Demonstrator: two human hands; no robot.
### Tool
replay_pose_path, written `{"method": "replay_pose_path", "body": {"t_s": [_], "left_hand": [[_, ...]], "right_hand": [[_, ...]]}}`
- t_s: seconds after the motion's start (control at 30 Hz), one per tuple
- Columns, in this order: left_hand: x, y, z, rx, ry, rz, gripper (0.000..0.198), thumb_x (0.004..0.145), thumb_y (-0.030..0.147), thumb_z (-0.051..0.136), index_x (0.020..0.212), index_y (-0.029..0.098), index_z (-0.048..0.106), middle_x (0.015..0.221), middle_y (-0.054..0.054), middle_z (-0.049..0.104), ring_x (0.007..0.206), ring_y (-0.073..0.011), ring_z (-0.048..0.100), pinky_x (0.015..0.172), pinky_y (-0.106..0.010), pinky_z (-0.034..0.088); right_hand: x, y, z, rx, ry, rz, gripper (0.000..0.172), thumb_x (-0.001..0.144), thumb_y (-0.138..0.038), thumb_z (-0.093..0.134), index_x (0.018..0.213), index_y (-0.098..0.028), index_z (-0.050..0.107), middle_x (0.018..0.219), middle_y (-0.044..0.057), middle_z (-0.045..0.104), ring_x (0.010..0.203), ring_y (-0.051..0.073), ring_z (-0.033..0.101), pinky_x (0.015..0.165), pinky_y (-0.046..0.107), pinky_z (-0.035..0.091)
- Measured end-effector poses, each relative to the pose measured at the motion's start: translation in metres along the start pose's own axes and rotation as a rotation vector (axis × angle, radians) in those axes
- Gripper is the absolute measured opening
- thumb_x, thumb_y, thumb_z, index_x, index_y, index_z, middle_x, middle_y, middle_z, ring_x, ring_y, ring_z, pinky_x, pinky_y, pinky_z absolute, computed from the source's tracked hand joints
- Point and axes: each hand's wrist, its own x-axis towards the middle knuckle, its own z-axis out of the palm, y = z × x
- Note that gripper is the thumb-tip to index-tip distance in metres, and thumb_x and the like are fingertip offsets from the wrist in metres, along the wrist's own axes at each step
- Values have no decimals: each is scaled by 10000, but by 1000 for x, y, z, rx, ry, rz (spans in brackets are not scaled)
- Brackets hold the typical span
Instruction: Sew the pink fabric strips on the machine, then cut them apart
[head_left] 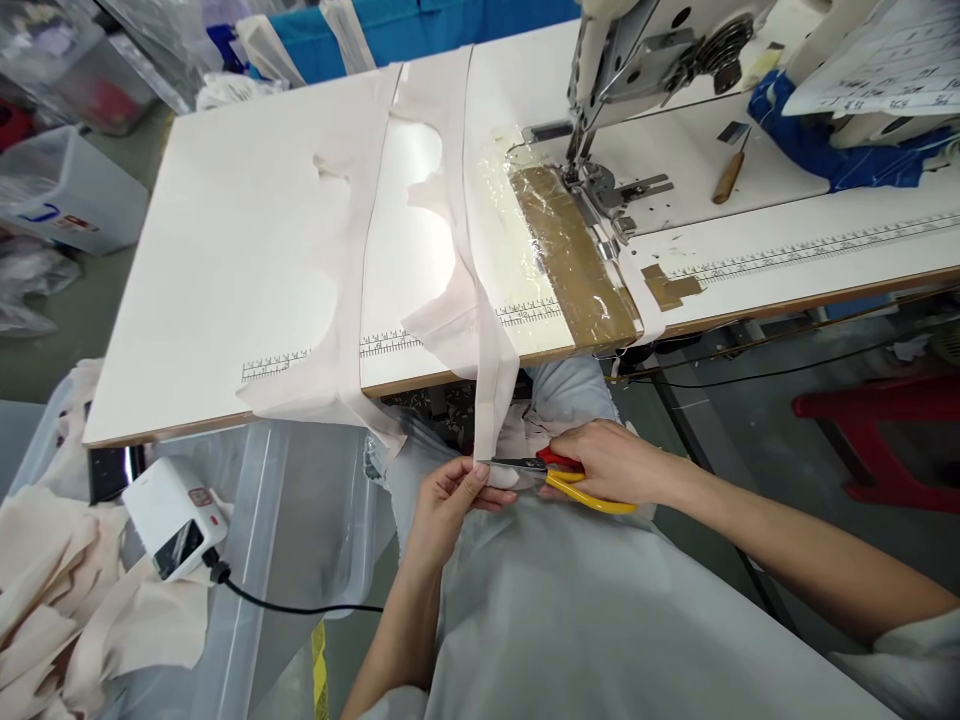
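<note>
My left hand (454,497) pinches the lower end of a pale pink fabric strip (496,385) that hangs over the table's front edge. In my right hand (609,458) is a pair of scissors (592,494) with one red and one yellow handle. Their dark blades point left and lie at the strip's end, close to my left fingertips. Whether the blades are cutting through the cloth, I cannot tell. A second pale pink fabric piece (346,300) with curved cut-outs lies to the left on the white table (217,220), its end drooping over the edge.
A sewing machine (637,60) stands at the back right, with a wooden-handled awl (731,175) beside it. At lower left, a clear plastic bin (259,560) holds pink cloth pieces and a white device (176,515) with a black cable. A red stool (885,440) is at right.
</note>
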Motion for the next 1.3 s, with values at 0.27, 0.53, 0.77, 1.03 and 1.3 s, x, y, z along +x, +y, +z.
{"method": "replay_pose_path", "body": {"t_s": [0.27,0.53,0.77,1.03,1.3], "left_hand": [[0,-3,1,26,-29,-26,474,721,614,767,773,157,651,651,-60,725,629,-224,724,619,-311,578],[21,13,-15,555,461,456,450,827,504,697,1160,206,645,1090,-98,675,786,-178,630,677,-293,519],[50,11,1,523,355,542,270,915,471,556,854,222,637,823,-28,642,820,-196,616,775,-294,486],[28,-44,-62,520,604,190,195,809,363,655,891,212,562,479,86,446,427,-141,411,486,-248,302],[-15,11,7,211,-126,165,408,885,523,622,1137,208,677,922,-75,705,733,-183,628,688,-299,514]], "right_hand": [[9,-6,-3,-17,-37,19,376,905,-478,539,653,-208,472,685,58,651,596,177,555,545,286,235],[-8,9,19,160,127,32,493,882,-594,522,617,-230,323,565,-16,472,514,135,387,517,275,219],[-27,12,21,364,254,92,527,872,-644,513,639,-238,270,574,-53,343,537,119,307,518,254,260],[-37,29,28,457,249,164,549,847,-678,539,631,-227,313,600,-58,310,575,116,276,517,243,256],[-22,6,13,507,190,48,528,870,-660,502,629,-234,306,585,-57,341,543,112,309,510,248,267]]}}
